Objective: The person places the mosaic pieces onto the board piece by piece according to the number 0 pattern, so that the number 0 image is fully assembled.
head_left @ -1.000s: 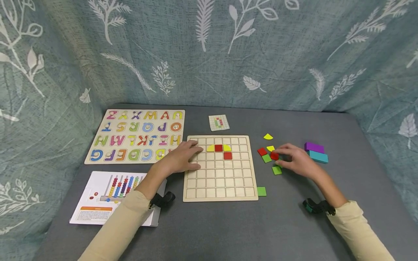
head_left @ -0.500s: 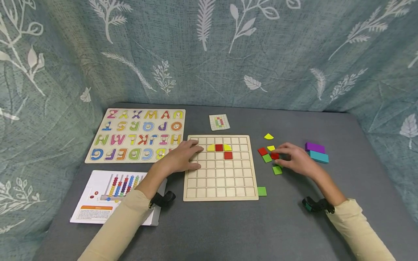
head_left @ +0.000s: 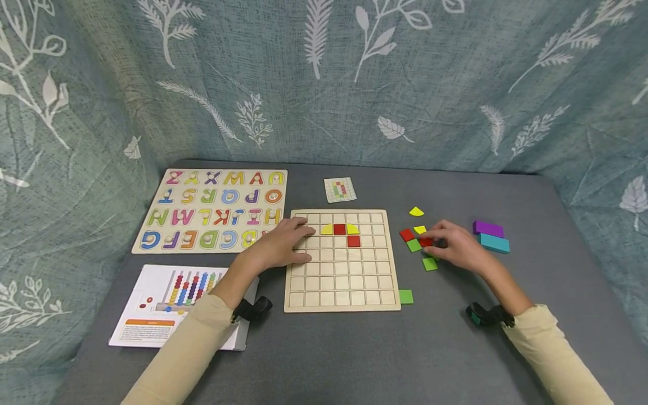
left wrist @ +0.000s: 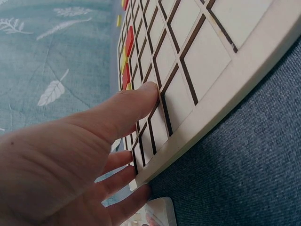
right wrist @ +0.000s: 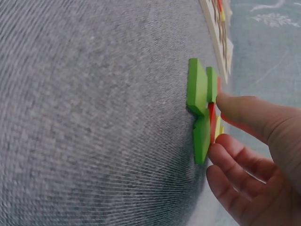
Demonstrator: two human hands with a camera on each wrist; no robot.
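Note:
My left hand (head_left: 277, 245) rests on the left side of a wooden grid board (head_left: 334, 284), its thumb on the squares and its fingers near the rim. Red squares (head_left: 340, 229) and yellow rounded pieces (head_left: 327, 229) lie in the upper cells. Right of the board, my right hand (head_left: 458, 247) pinches a red square tile (right wrist: 212, 117) between thumb and fingertips, low among the loose pieces. Around it lie green tiles (right wrist: 197, 87), another red tile (head_left: 406, 235) and yellow pieces (head_left: 416, 211). The fingers partly hide the pinched tile.
A small pattern card (head_left: 340, 190) lies behind the board. At left are an alphabet puzzle (head_left: 243, 217) and a white box (head_left: 133, 304) with an abacus picture. Purple (head_left: 488, 229) and teal (head_left: 493, 243) blocks sit at right. One green tile (head_left: 406, 297) touches the board's lower right corner.
My right thumb and fingers have drawn closer together on the red tile, and the right wrist has shifted slightly left. My left hand and the board have stayed put.

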